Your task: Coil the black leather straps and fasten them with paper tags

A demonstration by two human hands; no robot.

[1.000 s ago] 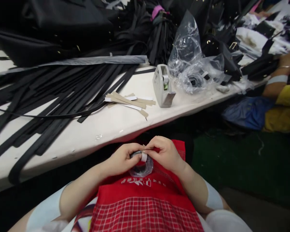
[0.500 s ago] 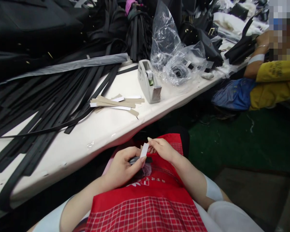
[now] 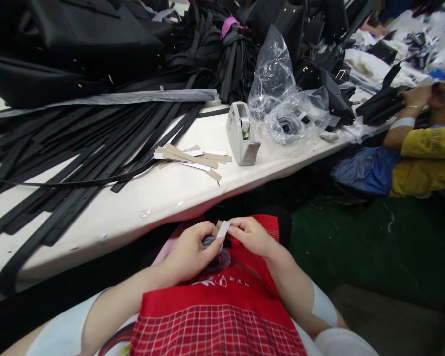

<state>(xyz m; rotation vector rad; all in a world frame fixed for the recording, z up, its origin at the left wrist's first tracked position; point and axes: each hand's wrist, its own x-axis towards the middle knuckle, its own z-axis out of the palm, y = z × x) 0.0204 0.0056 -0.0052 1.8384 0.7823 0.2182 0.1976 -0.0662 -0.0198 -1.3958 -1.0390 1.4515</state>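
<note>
L hand (image 3: 188,252) closed on a dark tape roll (image 3: 217,254) in lap over red apron (image 3: 222,306) | R hand (image 3: 250,235) pinching a white strip (image 3: 222,229) right above the roll, grip shut on it | worktop (image 3: 163,198) just ahead w/ black straps (image 3: 77,153), paper strips (image 3: 193,157), tape dispenser (image 3: 242,133), plastic bag (image 3: 282,99) | another person's arm (image 3: 408,128) far R

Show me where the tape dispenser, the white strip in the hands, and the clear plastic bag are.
tape dispenser (image 3: 241,136), head view, on its grey side wall.
white strip (image 3: 223,229), head view, on its middle between both hands.
clear plastic bag (image 3: 278,86), head view, on its crumpled upper part.
</note>
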